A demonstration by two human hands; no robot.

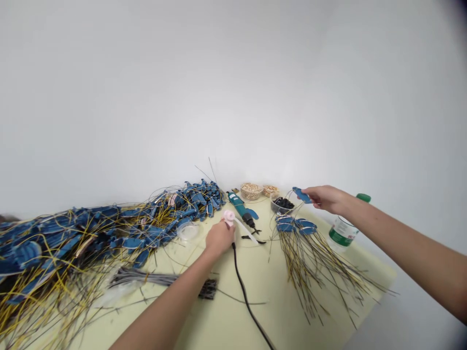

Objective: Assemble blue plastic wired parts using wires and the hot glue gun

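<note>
Blue wired pieces [197, 198] lie in a large heap left of the left hand [220, 238], which grasps a pale corded tool [228, 217]; the right hand [326, 198] pinches one blue piece [301, 195] near two small groups [285, 224] on the bench [262, 301]. Seemingly few are set apart, many remain.

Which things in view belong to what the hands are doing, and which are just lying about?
Likely in the job:
pale pink corded tool, in the left hand
blue piece, in the right hand
wired blue pieces nearby
blue heap, left

Probably just lying about:
green-capped bottle
clear round lid or dish
gray bundle
green tool, untouched
</note>
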